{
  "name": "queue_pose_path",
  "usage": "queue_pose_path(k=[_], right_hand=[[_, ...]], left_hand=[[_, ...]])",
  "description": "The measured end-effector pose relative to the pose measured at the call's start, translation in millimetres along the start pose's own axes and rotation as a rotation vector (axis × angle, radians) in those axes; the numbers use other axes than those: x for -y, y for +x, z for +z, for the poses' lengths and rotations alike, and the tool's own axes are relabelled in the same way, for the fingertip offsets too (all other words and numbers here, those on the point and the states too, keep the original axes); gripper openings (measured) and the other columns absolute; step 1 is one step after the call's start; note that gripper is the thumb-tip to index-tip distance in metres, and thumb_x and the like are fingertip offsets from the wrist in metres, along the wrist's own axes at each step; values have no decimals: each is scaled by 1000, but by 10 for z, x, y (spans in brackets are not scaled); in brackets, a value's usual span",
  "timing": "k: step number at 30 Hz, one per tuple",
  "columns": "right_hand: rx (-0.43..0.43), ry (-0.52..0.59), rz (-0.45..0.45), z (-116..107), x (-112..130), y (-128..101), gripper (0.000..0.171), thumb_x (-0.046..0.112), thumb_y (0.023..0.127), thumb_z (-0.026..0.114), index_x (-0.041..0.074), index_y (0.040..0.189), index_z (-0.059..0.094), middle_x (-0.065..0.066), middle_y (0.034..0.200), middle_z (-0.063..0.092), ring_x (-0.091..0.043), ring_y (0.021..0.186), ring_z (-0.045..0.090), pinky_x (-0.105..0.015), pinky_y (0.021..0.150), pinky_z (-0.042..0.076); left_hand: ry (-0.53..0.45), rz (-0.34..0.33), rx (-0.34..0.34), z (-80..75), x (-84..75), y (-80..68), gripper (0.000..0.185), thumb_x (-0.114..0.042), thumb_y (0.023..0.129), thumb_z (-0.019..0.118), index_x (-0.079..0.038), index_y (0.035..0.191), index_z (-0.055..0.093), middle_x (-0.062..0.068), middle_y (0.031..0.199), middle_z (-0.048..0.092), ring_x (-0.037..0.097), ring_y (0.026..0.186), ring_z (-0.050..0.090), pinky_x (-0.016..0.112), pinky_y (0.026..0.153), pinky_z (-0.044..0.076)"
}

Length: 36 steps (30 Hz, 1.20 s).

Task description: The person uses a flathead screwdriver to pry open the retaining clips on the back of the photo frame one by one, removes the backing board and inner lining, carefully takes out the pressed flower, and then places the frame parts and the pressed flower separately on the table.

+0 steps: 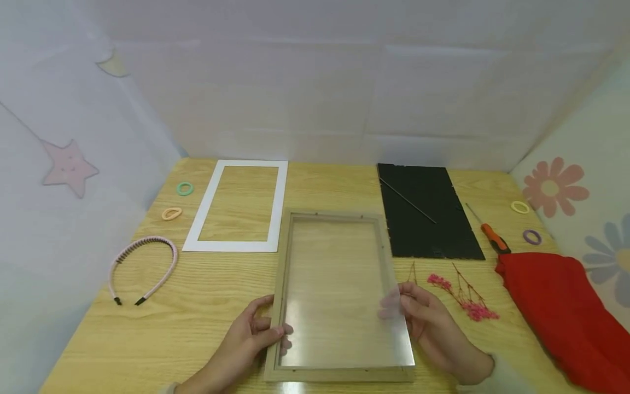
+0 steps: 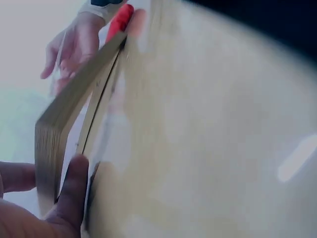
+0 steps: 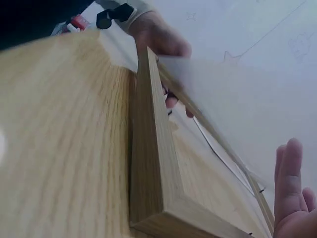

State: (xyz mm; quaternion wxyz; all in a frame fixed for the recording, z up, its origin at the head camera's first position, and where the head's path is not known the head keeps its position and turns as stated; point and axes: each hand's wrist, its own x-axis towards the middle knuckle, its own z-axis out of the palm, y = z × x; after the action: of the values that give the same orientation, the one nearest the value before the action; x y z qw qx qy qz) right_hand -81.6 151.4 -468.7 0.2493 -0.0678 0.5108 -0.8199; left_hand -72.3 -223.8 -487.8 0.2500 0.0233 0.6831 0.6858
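A light wooden picture frame [image 1: 339,375] stands in front of me, the left hand [image 1: 246,335] gripping its left side. The left thumb lies on top, and fingertips show through the opening. Over the frame lies a clear sheet [image 1: 339,290], shifted slightly right, its lower right corner overlapping the frame's edge. My right hand [image 1: 435,331] pinches the sheet's right edge, fingers beneath it and visible through it, thumb above. In the right wrist view, the sheet [image 3: 233,104] rises at an angle from the frame [image 3: 153,163]. Small metal tabs dot the frame's inner rim.
A white mat [image 1: 228,246] lies back left, near a headband [image 1: 172,262] and hair ties [image 1: 185,189]. At right are a black backing board [image 1: 428,219] bearing a thin rod [image 1: 408,201], a screwdriver [image 1: 494,237], pink dried flowers [image 1: 477,311] and red cloth [image 1: 556,306].
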Motion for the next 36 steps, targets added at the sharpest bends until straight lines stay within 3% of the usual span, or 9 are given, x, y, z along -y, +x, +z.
queue_pose_path(k=[4, 12, 15, 22, 25, 28, 32, 36], right_hand=[[-110, -103, 16, -20, -18, 78, 26, 6, 105, 48, 13, 130, 47, 8, 106, 67, -4, 96, 66, -19, 84, 59], [-240, -247, 14, 7, -71, 138, 29, 5, 97, 62, 7, 123, 50, 5, 109, 70, -8, 97, 68, -23, 79, 61], [-278, -245, -38, 10, -57, 110, 27, 0, 96, 61, 6, 121, 52, 3, 106, 72, -9, 91, 71, -24, 71, 62], [-499, -358, -93, 78, 129, -14, 25, -3, 92, 63, 12, 112, 61, 3, 91, 71, -10, 80, 67, -25, 65, 59], [-481, -327, -174, 77, 235, -39, 23, -6, 93, 59, 10, 109, 61, 4, 88, 72, -9, 75, 67, -22, 55, 57], [-406, -242, -269, 50, 327, -30, 26, -11, 94, 53, 8, 108, 63, 3, 89, 75, -9, 73, 69, -20, 49, 55], [-389, -199, -356, 33, 471, 9, 27, -13, 96, 52, 7, 108, 65, 1, 93, 77, -11, 77, 71, -19, 52, 55], [-432, -228, -412, 29, 663, 74, 19, -7, 98, 57, 5, 111, 63, 1, 96, 78, -11, 75, 70, -22, 53, 58]], left_hand=[[194, -22, -79, -46, -92, 100, 63, -20, 95, 70, 10, 142, 40, 15, 98, 74, 16, 76, 70, 29, 66, 64], [351, -67, -203, -54, -219, 151, 46, -14, 84, 80, 5, 122, 62, 10, 94, 65, 17, 68, 69, 31, 57, 64], [349, -75, -205, -58, -236, 137, 47, -12, 83, 81, 7, 121, 62, 11, 95, 67, 17, 69, 69, 31, 58, 64], [377, -64, -157, -87, -243, 140, 44, -12, 82, 82, 8, 116, 62, 10, 87, 68, 17, 67, 70, 30, 58, 64], [391, -48, -134, -107, -237, 136, 40, -9, 83, 81, 9, 114, 62, 10, 86, 68, 17, 66, 70, 29, 57, 64], [399, -46, -120, -117, -234, 141, 37, -5, 84, 79, 9, 113, 61, 10, 85, 67, 17, 65, 70, 29, 57, 64], [442, -42, -97, -131, -249, 168, 39, -9, 85, 79, 7, 115, 60, 9, 83, 66, 17, 62, 69, 28, 54, 63], [517, -19, -107, -152, -314, 254, 47, -14, 86, 78, 4, 124, 58, 8, 85, 66, 16, 58, 68, 28, 50, 61]])
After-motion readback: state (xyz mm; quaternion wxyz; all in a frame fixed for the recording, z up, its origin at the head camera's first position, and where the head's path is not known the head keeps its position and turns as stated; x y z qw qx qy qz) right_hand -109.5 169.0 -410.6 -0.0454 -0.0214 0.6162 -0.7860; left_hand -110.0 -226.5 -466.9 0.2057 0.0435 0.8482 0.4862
